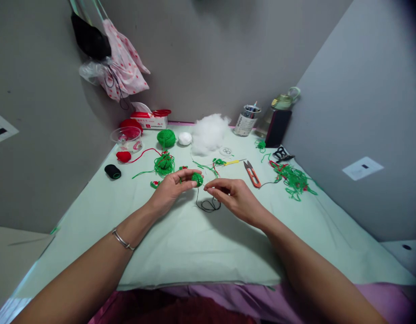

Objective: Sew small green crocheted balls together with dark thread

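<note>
A small green crocheted piece (197,180) is held between the thumb and fingers of my left hand (172,189). To its right, my right hand (236,198) is closed in a pinch near the piece; what lies between its fingertips is too small to make out. A dark thread (208,208) hangs from the green piece and loops on the table below, between the hands. Behind my hands lie a yellow-handled crochet hook (232,162) and green yarn ends. Orange thread snips (252,174) rest beyond my right hand.
Green yarn balls (166,138), a red yarn ball (123,156), white stuffing (210,134) and a black spool (112,171) are on the table (167,252). Tangled green yarn (293,180) lies right. A pen can (247,120), a bottle (284,101) and a dark phone-like slab (278,128) stand behind.
</note>
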Tool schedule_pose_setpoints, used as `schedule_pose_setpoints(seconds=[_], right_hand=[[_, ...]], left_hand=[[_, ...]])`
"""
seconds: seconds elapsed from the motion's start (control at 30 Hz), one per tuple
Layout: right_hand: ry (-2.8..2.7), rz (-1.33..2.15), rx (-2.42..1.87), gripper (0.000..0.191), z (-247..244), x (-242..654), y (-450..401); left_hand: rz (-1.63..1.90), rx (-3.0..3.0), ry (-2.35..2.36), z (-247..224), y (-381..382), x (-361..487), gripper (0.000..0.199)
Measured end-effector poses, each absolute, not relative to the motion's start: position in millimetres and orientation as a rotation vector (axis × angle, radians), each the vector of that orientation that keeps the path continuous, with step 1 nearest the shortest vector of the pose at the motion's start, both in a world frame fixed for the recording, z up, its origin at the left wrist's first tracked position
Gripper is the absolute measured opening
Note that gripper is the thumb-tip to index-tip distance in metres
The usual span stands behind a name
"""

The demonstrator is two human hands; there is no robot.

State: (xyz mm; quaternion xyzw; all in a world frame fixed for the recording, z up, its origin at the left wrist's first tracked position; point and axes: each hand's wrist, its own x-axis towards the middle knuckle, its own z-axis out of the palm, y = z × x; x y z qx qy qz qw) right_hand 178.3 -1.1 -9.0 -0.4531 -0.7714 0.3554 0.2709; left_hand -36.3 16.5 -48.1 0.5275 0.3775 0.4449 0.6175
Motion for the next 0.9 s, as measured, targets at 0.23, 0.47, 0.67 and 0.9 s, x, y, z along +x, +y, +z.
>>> schedule_pose_setpoints(seconds=[0.23,0.47,0.67,0.9], right_hand=[[-2.060,0.969,-1.252,0.024,-9.0,174.0,-3.4],[-2.011,1.008,-1.248,0.025,-6.9,173.9,-4.1],[-2.013,1.014,-1.244,0.023,-8.5,174.4,-3.3],[-1.940,1.059,-1.225,0.020,-12.3,170.7,-1.9]], left_hand=[[1.042,1.264,0.918,-50.3,16.7,-35.9,0.035],[1.049,1.269,0.922,-46.9,15.6,-36.5,0.035],[1.056,1.275,0.934,-47.3,15.1,-35.3,0.034],[1.032,1.147,0.852,-46.0,13.9,-33.4,0.034]])
